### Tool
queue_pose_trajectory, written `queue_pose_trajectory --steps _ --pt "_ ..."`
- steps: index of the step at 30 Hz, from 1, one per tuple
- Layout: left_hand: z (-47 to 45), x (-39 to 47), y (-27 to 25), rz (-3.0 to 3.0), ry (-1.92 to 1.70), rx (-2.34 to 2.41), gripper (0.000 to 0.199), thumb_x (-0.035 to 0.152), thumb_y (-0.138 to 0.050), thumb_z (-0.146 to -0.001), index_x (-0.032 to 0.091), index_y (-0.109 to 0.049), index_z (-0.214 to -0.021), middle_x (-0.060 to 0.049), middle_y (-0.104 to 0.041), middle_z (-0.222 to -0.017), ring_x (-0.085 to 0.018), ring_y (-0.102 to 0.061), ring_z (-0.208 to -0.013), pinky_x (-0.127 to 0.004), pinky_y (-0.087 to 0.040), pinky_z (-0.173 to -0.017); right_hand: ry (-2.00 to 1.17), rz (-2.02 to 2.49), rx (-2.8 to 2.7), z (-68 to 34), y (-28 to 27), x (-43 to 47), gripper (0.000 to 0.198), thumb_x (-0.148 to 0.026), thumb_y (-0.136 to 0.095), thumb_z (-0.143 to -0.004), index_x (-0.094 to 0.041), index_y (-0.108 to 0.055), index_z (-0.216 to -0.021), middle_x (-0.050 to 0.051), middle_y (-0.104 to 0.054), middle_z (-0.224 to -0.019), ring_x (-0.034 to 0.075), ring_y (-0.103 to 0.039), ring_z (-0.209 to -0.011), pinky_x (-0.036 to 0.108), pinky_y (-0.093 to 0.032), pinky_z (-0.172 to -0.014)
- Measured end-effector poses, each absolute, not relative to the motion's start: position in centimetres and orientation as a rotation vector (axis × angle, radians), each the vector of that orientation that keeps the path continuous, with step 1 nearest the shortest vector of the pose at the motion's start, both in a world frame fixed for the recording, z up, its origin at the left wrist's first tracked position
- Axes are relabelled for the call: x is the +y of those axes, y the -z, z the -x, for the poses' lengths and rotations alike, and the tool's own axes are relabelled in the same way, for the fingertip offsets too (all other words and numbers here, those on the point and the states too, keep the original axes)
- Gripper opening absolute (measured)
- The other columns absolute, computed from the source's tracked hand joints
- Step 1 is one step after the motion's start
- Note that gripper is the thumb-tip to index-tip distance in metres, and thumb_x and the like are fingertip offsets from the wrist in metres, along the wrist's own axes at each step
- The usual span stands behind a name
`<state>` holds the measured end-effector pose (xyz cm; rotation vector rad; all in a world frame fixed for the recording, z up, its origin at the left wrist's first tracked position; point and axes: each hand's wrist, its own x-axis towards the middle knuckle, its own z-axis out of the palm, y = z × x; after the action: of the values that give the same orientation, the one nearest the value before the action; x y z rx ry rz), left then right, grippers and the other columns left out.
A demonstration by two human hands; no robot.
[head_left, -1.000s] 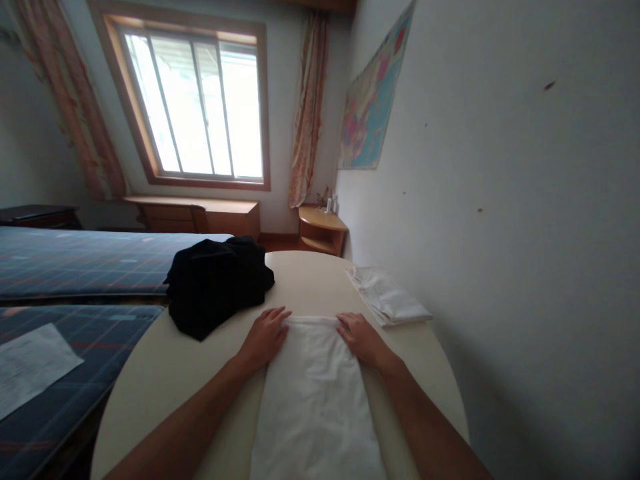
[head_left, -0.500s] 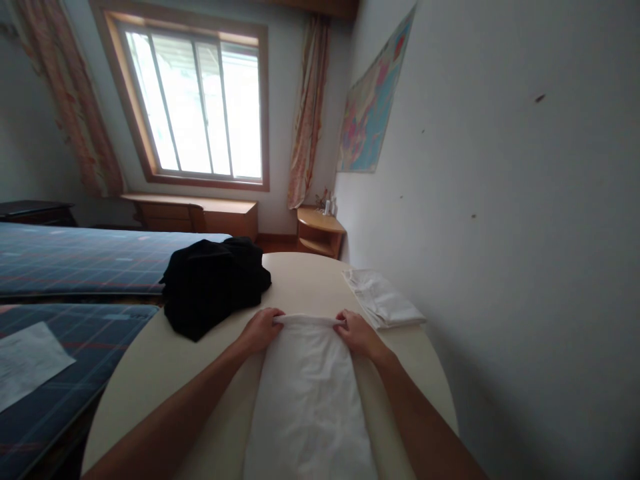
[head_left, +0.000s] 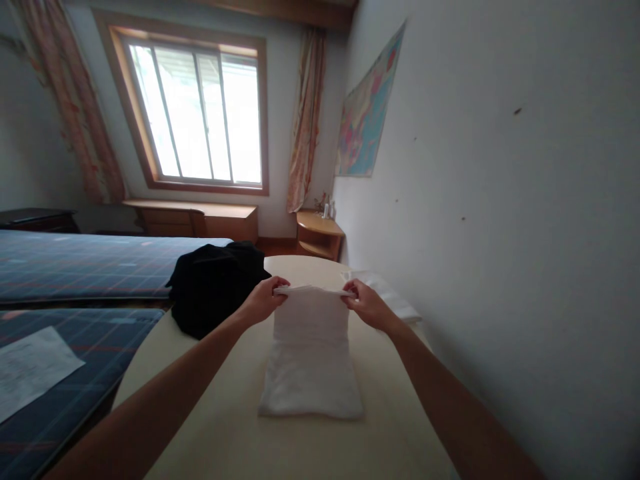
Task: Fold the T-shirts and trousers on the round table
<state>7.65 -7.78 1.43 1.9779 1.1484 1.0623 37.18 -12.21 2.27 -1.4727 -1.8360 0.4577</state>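
Note:
A long folded piece of white cloth [head_left: 313, 373], perhaps a garment, runs down the middle of the cream round table [head_left: 210, 407]. Its far end is raised above the tabletop, while the near part lies flat. My left hand [head_left: 263, 301] pinches the left corner of that raised end between thumb and fingers. At the right corner, my right hand [head_left: 367, 303] grips the same edge, keeping it stretched between both hands. A black crumpled garment [head_left: 213, 287] lies just beyond my left hand. Behind my right hand is another folded white cloth [head_left: 400, 303], partly covered by it.
Two mattresses in blue plaid [head_left: 100, 267] stand left of the table, the nearer one bearing a sheet of paper [head_left: 37, 370]. A white wall [head_left: 500, 300] rises close on the right. A wooden corner shelf [head_left: 320, 227] and a desk [head_left: 225, 217] stand beyond.
Both hands have lifted the cloth's far end and moved it away from me. The cloth's near edge, out of view before, now shows on the table.

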Motion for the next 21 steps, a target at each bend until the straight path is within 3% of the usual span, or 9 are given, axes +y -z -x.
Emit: queue_pose_trajectory --steps 5,11,16,21 --pt "-6.3 -12.6 -1.3 -1.981 -0.955 0.991 0.029 0.031 -0.066 -0.073 0.015 -0.067 -0.098 -0.003 -0.069 -0.086 -0.017 -0.061 -0.078 -0.028 -0.048 -0.074 -0.563 1.408 -1.907 -37.0 -2.3 -16.7 0.016 -0.028 -0.059 -0.08 -0.02 -0.054 -0.092 0.003 -0.066 -0.09 0.017 -0.06 -0.082 0.029 -0.048 -0.075" --pt "-4.8 -17.2 0.9 -1.891 -0.775 0.881 0.03 0.039 -0.069 -0.079 0.016 -0.065 -0.096 -0.003 -0.067 -0.087 -0.017 -0.062 -0.08 -0.029 -0.05 -0.076 -0.825 1.244 -1.945 -36.6 -1.8 -21.3 0.012 -0.025 -0.059 -0.082 -0.022 -0.049 -0.088 0.007 -0.069 -0.109 0.02 -0.063 -0.1 0.033 -0.05 -0.086" --pt "-4.1 -19.5 2.5 -1.99 -0.66 0.874 0.018 0.028 -0.068 -0.078 0.018 -0.065 -0.093 -0.002 -0.067 -0.093 -0.018 -0.062 -0.09 -0.03 -0.048 -0.088 -0.775 1.264 -2.023 -36.4 -0.3 -23.8 0.016 -0.015 -0.058 -0.075 -0.022 -0.049 -0.085 0.007 -0.068 -0.114 0.019 -0.063 -0.095 0.031 -0.048 -0.084" --pt "-3.5 -20.6 4.0 -2.132 -0.596 0.85 0.018 0.017 -0.064 -0.074 0.021 -0.066 -0.091 -0.003 -0.067 -0.102 -0.019 -0.06 -0.095 -0.03 -0.046 -0.092 -0.743 1.265 -2.108 -36.2 1.6 -25.9 0.025 -0.006 -0.056 -0.066 -0.023 -0.047 -0.082 0.009 -0.063 -0.122 0.022 -0.056 -0.115 0.035 -0.042 -0.1"
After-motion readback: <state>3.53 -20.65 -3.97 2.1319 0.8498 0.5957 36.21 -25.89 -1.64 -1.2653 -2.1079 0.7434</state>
